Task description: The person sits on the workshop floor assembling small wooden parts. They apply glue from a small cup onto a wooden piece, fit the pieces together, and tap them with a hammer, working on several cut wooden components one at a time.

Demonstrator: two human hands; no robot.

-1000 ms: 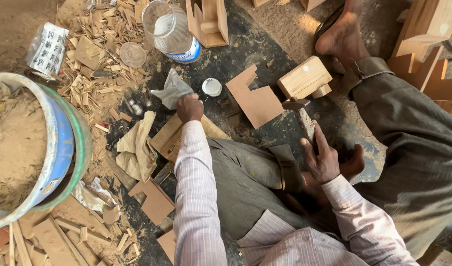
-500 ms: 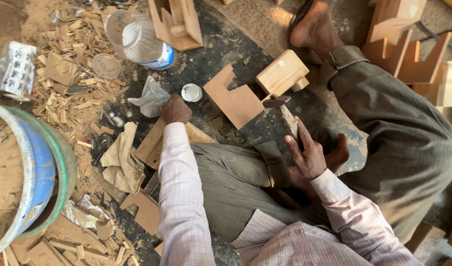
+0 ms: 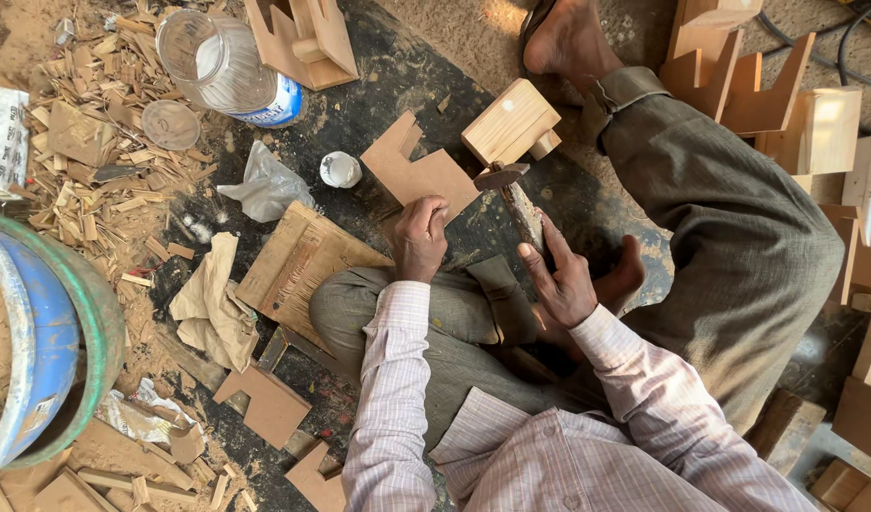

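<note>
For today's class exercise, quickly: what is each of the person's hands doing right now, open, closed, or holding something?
Left hand: fingers curled, at the edge of the notched wooden board; a real grip cannot be told.
Right hand: closed on the hammer handle.

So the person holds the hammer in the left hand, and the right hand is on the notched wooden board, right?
Not quite, the hands are swapped. The head view shows the right hand holding the hammer, while the left hand rests on the notched wooden board.

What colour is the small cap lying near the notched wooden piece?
The small cap is white; the head view shows it best, on the dark mat.
</note>
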